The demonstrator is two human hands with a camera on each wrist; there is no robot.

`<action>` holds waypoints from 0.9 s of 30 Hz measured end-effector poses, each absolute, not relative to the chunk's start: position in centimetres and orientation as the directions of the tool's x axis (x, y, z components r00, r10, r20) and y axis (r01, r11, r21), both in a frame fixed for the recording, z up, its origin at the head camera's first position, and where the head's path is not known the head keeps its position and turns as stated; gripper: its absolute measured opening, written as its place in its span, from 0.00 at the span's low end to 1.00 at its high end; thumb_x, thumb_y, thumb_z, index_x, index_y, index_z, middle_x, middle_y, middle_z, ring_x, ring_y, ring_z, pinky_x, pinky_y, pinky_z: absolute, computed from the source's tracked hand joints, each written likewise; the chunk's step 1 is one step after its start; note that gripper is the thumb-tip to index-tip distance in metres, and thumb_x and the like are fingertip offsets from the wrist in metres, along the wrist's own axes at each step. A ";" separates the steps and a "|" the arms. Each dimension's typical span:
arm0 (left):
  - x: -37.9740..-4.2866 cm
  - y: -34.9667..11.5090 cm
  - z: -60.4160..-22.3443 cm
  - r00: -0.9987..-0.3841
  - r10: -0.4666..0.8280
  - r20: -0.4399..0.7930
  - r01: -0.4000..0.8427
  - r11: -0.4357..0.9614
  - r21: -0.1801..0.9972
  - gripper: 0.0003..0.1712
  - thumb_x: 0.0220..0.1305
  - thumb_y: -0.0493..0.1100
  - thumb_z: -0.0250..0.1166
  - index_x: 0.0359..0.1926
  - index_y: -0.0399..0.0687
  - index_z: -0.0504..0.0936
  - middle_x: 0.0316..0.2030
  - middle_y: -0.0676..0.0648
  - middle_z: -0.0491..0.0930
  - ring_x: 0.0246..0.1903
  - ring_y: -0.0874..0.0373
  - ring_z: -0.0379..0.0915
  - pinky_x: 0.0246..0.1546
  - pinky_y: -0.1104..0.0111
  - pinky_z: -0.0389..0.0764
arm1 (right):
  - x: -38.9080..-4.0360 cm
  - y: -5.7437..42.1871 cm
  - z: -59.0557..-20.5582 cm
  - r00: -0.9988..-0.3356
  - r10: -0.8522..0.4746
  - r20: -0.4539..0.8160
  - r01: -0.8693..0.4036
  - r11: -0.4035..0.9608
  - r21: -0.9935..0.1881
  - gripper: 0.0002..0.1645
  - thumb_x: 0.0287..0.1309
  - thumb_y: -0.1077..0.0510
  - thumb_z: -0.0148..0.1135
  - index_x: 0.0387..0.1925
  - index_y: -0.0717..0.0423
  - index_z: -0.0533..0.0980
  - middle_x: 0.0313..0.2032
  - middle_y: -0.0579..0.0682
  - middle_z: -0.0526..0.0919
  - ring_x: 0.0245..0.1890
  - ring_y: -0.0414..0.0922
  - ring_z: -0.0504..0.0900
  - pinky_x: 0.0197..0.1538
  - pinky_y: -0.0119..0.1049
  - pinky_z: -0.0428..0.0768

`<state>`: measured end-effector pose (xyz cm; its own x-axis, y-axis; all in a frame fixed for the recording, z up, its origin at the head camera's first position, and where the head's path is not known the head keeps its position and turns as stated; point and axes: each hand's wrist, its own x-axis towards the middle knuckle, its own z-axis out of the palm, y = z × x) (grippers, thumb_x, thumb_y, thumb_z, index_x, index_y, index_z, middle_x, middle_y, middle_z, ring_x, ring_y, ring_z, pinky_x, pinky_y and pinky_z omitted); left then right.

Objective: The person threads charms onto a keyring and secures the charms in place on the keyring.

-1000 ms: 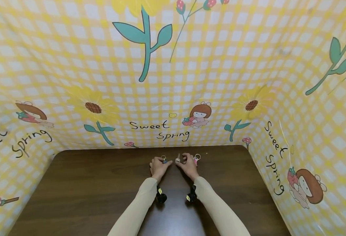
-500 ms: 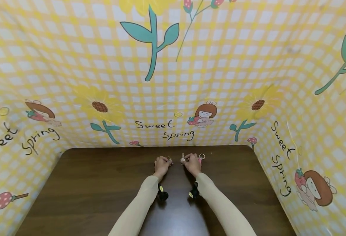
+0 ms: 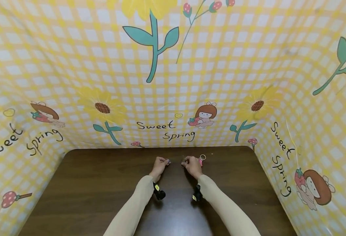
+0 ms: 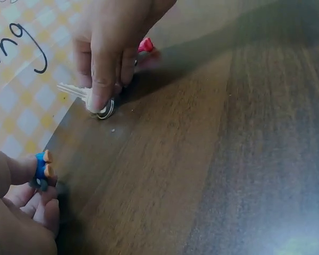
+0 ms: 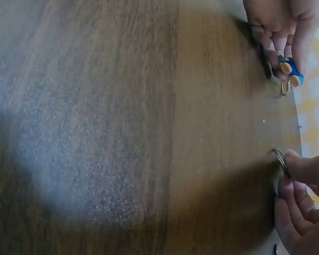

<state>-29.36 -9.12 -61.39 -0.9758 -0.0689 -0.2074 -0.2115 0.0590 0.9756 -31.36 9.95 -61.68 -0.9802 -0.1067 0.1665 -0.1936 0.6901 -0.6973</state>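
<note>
Between thumb and fingers, my left hand (image 3: 159, 165) pinches a small blue figure keychain (image 4: 41, 167) with orange feet. A thin metal loop (image 5: 285, 89) hangs from that figure in the right wrist view. To the right, my right hand (image 3: 194, 166) pinches a silver key (image 4: 77, 92) and its split ring (image 4: 107, 110) between thumb and fingers. The key's blade points away from the hand in the left wrist view. Beside the right hand lies a pink keychain (image 3: 201, 161) with a metal ring (image 3: 202, 157), partly hidden by that hand.
Both hands work near the far edge of a dark brown wooden table (image 3: 108, 183). A yellow checked cloth (image 3: 149, 98) with printed flowers and lettering rises behind and along the sides. Black wrist cameras (image 3: 159, 193) are strapped to both forearms.
My left hand has closed its thumb onto the blue figure keychain and turned it, feet outward. The right hand has changed the angle of the key. The pink keychain stays beside it.
</note>
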 end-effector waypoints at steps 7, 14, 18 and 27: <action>-30.7 -11.1 -63.2 -0.971 0.046 -0.233 -0.231 0.038 0.972 0.16 0.76 0.43 0.66 0.49 0.34 0.71 0.44 0.37 0.81 0.43 0.46 0.79 0.49 0.56 0.80 | -31.0 10.3 -60.5 -0.990 -0.086 0.115 -0.144 0.597 -0.790 0.09 0.65 0.66 0.73 0.29 0.62 0.80 0.28 0.54 0.87 0.30 0.47 0.85 0.36 0.40 0.81; -29.3 -12.3 -59.5 -0.944 0.131 -0.303 -0.323 -0.185 0.928 0.08 0.77 0.28 0.58 0.50 0.28 0.67 0.50 0.31 0.74 0.47 0.46 0.82 0.67 0.48 0.75 | -30.7 10.6 -57.6 -0.994 -0.103 0.039 -0.082 0.452 -0.888 0.05 0.63 0.69 0.73 0.34 0.67 0.82 0.31 0.56 0.88 0.29 0.45 0.85 0.33 0.35 0.82; -29.4 -12.4 -57.9 -0.954 0.143 -0.265 -0.290 -0.199 0.936 0.09 0.76 0.28 0.59 0.51 0.30 0.68 0.50 0.35 0.76 0.44 0.51 0.83 0.66 0.48 0.76 | -30.5 10.6 -55.0 -0.985 -0.161 0.056 -0.123 0.450 -0.885 0.06 0.63 0.66 0.74 0.35 0.68 0.86 0.31 0.57 0.89 0.33 0.57 0.89 0.35 0.39 0.86; -28.7 -11.4 -52.8 -0.974 0.141 -0.177 -0.190 -0.083 0.978 0.12 0.75 0.32 0.64 0.52 0.31 0.72 0.53 0.28 0.83 0.41 0.53 0.85 0.51 0.60 0.85 | -29.4 10.5 -50.1 -0.955 -0.260 0.141 -0.251 0.461 -0.851 0.09 0.70 0.61 0.70 0.35 0.65 0.88 0.31 0.54 0.90 0.34 0.50 0.88 0.39 0.39 0.84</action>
<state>-28.65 -11.40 -52.82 -0.9741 0.1411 -0.1767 -0.1896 -0.0835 0.9783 -29.43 10.48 -50.08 -0.9554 -0.2597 0.1407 -0.2507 0.4611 -0.8512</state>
